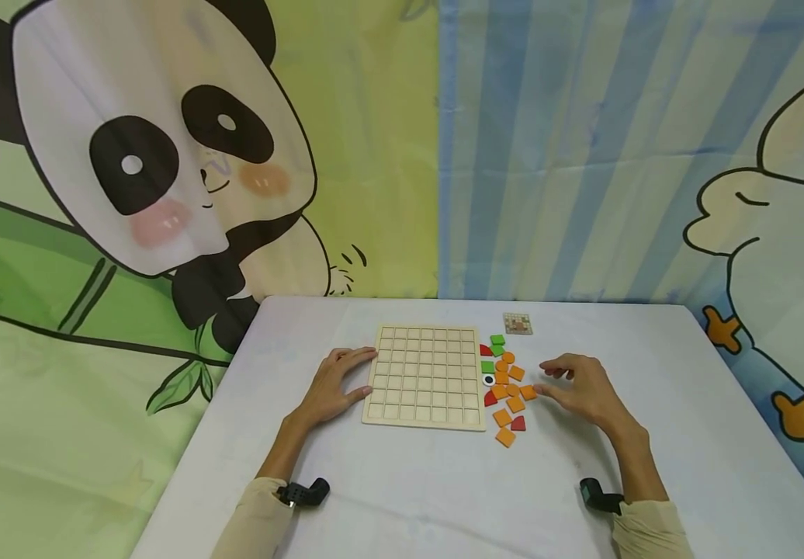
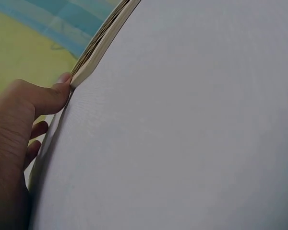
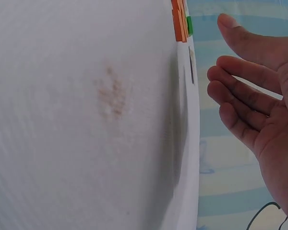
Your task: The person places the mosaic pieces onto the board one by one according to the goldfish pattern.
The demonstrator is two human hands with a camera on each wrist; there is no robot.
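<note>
A pale wooden board [image 1: 424, 376] with a grid of square recesses lies on the white table. At its left edge rests my left hand [image 1: 332, 388], fingers and thumb spread along the side. In the left wrist view the thumb [image 2: 55, 98] touches the board's corner [image 2: 84, 74]. Orange square and round tiles [image 1: 505, 439] lie in a loose cluster just right of the board. My right hand [image 1: 580, 388] hovers to the right of them, its fingers loosely bent and holding nothing. The right wrist view shows that empty palm [image 3: 278, 139] with thumb and fingers apart.
Among the orange tiles are green squares [image 1: 497, 340], red quarter-round pieces [image 1: 518, 424] and a white eye piece [image 1: 489, 380]. Behind them lies a small patterned card [image 1: 517, 324]. A printed curtain [image 1: 381, 155] hangs beyond the table's back edge.
</note>
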